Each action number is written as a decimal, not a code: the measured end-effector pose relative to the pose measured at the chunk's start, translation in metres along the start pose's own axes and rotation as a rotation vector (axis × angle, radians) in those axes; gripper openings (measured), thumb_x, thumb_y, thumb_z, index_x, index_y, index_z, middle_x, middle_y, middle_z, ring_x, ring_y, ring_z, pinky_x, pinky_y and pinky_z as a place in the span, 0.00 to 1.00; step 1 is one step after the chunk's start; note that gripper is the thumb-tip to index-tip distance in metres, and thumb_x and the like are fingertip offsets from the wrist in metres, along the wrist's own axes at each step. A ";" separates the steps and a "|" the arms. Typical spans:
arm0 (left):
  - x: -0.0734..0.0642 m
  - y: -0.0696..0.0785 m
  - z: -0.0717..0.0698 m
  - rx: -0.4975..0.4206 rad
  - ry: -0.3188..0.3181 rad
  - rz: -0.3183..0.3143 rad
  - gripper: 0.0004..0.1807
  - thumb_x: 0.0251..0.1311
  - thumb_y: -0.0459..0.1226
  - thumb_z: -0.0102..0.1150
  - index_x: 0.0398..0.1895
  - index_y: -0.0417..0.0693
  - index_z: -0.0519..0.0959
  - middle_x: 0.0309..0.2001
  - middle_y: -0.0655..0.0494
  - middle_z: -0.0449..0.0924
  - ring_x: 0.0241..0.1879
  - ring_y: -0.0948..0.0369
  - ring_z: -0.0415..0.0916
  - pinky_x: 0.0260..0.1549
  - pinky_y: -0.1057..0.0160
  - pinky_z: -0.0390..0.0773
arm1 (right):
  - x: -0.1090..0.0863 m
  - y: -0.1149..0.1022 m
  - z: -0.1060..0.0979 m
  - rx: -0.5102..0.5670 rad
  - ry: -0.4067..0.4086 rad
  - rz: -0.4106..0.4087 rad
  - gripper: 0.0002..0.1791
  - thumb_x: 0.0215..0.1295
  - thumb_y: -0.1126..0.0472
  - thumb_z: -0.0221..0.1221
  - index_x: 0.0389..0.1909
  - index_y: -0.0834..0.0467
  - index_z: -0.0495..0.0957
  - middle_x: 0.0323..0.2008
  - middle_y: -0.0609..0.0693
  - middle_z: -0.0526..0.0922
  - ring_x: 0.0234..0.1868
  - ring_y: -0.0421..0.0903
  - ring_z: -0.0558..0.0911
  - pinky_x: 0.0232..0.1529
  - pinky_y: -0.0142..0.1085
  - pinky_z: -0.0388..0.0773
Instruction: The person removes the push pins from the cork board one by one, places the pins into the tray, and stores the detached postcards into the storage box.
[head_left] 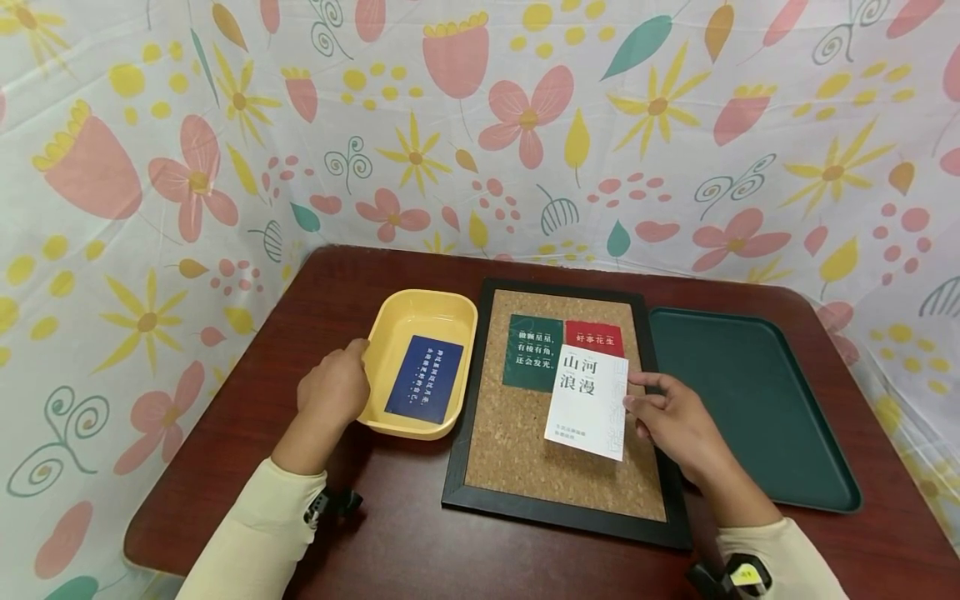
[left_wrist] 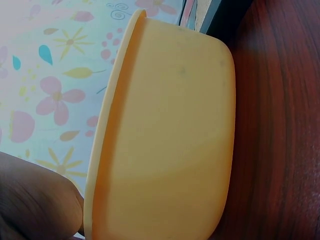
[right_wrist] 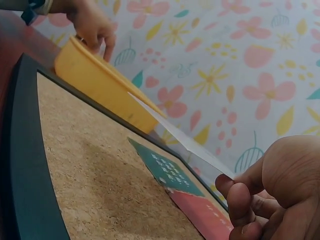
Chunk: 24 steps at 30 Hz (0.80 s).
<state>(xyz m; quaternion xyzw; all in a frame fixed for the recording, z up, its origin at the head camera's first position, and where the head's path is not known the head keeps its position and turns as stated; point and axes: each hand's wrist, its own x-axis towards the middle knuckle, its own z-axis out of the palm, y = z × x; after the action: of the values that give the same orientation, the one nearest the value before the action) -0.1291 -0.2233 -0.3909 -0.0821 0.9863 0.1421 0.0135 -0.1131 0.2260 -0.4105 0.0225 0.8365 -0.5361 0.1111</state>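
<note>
A white card [head_left: 588,408] with dark printed characters is pinched at its right edge by my right hand [head_left: 672,423]. It hovers over the lower part of a black-framed cork board [head_left: 517,450], casting a shadow in the right wrist view. On the board lie a green card [head_left: 531,354] and a red card [head_left: 596,335], side by side, the white card overlapping both in the head view. My left hand [head_left: 335,385] grips the left rim of a yellow basin [head_left: 390,333]. Inside the basin rests a dark blue card [head_left: 425,379] with white writing.
A dark green tray [head_left: 750,408] lies right of the board on the reddish-brown table [head_left: 397,521]. Behind the table hangs a flower-patterned cloth [head_left: 465,125], which also runs down the left side.
</note>
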 end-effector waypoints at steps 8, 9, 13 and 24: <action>0.000 -0.001 0.000 -0.004 0.005 -0.002 0.23 0.75 0.34 0.45 0.70 0.50 0.72 0.47 0.39 0.81 0.39 0.42 0.81 0.32 0.40 0.79 | 0.004 -0.003 0.005 0.013 0.002 0.001 0.28 0.78 0.60 0.55 0.72 0.65 0.60 0.38 0.56 0.84 0.27 0.47 0.76 0.25 0.38 0.73; 0.000 -0.001 0.000 -0.005 0.005 0.000 0.23 0.75 0.34 0.45 0.70 0.50 0.72 0.47 0.39 0.81 0.38 0.42 0.81 0.32 0.40 0.79 | 0.004 -0.003 0.005 0.015 0.001 0.001 0.28 0.78 0.60 0.55 0.72 0.65 0.60 0.37 0.56 0.84 0.27 0.47 0.76 0.25 0.38 0.74; 0.000 -0.001 0.000 -0.005 0.005 0.002 0.22 0.75 0.34 0.45 0.70 0.50 0.72 0.46 0.39 0.81 0.38 0.42 0.81 0.32 0.40 0.79 | 0.005 -0.005 0.008 0.021 0.001 -0.003 0.27 0.78 0.60 0.56 0.71 0.66 0.61 0.36 0.58 0.84 0.27 0.47 0.77 0.25 0.38 0.74; 0.001 -0.001 0.002 -0.004 -0.001 0.002 0.23 0.76 0.34 0.44 0.70 0.51 0.71 0.46 0.39 0.81 0.37 0.43 0.81 0.30 0.41 0.79 | 0.009 -0.007 0.015 0.032 -0.001 -0.012 0.26 0.77 0.64 0.56 0.70 0.67 0.62 0.43 0.62 0.83 0.26 0.49 0.78 0.25 0.38 0.75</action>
<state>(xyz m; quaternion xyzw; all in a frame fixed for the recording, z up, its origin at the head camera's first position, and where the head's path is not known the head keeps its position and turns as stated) -0.1298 -0.2239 -0.3928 -0.0810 0.9861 0.1442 0.0137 -0.1210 0.2090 -0.4122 0.0189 0.8279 -0.5501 0.1077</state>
